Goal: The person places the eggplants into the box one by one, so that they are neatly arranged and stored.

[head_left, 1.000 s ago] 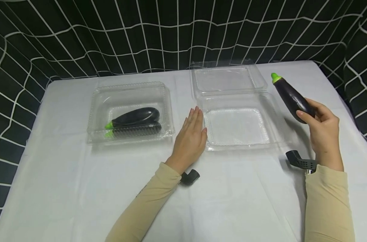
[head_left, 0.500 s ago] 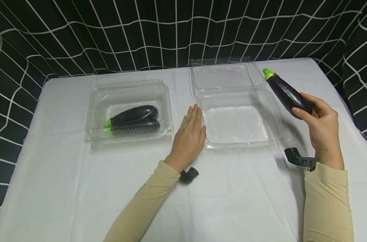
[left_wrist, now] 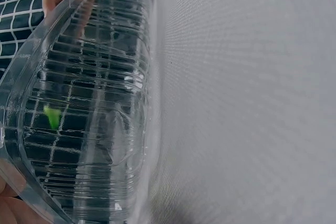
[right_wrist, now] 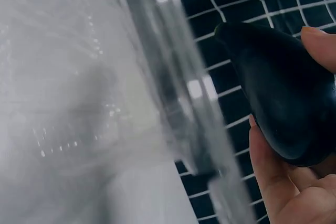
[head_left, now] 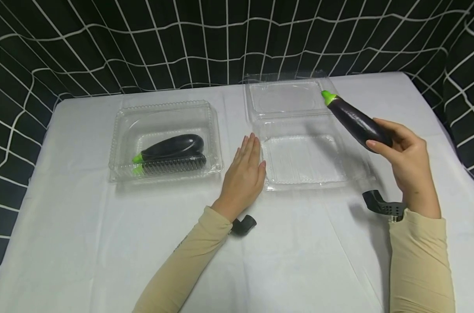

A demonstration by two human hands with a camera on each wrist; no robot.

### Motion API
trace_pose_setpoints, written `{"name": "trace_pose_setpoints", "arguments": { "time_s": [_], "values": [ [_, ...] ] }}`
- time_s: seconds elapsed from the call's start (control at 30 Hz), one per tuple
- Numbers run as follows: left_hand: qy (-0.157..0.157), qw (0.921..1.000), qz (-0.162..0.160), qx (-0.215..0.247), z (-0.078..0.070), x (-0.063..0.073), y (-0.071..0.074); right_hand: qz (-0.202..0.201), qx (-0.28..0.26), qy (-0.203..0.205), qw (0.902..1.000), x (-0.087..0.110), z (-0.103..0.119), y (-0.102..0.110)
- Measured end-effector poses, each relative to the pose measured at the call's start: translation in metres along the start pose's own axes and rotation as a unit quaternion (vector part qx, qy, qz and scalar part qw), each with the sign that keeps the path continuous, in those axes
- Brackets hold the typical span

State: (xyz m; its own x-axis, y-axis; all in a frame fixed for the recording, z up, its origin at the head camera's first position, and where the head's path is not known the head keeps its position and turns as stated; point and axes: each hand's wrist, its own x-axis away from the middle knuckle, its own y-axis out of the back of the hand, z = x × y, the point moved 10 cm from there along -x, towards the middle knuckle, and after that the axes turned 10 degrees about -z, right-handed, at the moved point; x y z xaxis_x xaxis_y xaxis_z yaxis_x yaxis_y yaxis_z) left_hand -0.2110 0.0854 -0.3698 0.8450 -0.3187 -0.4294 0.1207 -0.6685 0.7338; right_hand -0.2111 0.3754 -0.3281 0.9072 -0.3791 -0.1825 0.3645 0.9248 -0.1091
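My right hand [head_left: 406, 161] grips an eggplant [head_left: 356, 121] by its thick end, thumb on the near side. Its green stem points up and left, above the right side of an open clear plastic clamshell box [head_left: 303, 161]. In the right wrist view the dark eggplant [right_wrist: 283, 93] lies between thumb and fingers, beside the blurred box wall. My left hand [head_left: 242, 178] rests with straight fingers against the left side of that box. Through the ribbed box wall [left_wrist: 94, 108] in the left wrist view, the green stem [left_wrist: 52, 117] shows.
A second clear plastic box [head_left: 164, 113] at left holds a dark eggplant [head_left: 174, 147], and a second dark shape with a green end shows through its ribbed front wall. The open box's lid [head_left: 285, 98] lies back toward the black netted curtain [head_left: 229, 43]. White cloth [head_left: 299, 252] covers the table.
My right hand has carried the eggplant left, so its stem end now hangs over the open box. My left hand stays at the box's left side.
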Motion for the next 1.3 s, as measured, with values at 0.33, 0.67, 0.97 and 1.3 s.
{"name": "trace_pose_setpoints", "arguments": {
  "time_s": [0.33, 0.67, 0.97, 1.3],
  "values": [
    [-0.004, 1.0000, -0.003, 0.005, 0.001, 0.000, 0.000, 0.048, -0.008, -0.001, 0.9988, 0.006, -0.001, -0.019],
    [0.000, 1.0000, 0.004, 0.006, 0.001, 0.000, -0.001, 0.078, 0.056, -0.026, 0.9951, 0.010, -0.013, -0.029],
    [-0.002, 1.0000, 0.002, 0.007, 0.001, -0.001, -0.001, 0.107, 0.112, -0.039, 0.9872, 0.015, -0.020, -0.043],
    [-0.003, 1.0000, 0.000, 0.009, 0.001, -0.001, 0.000, 0.135, 0.257, -0.015, 0.9568, 0.019, -0.025, -0.050]
  ]
}}
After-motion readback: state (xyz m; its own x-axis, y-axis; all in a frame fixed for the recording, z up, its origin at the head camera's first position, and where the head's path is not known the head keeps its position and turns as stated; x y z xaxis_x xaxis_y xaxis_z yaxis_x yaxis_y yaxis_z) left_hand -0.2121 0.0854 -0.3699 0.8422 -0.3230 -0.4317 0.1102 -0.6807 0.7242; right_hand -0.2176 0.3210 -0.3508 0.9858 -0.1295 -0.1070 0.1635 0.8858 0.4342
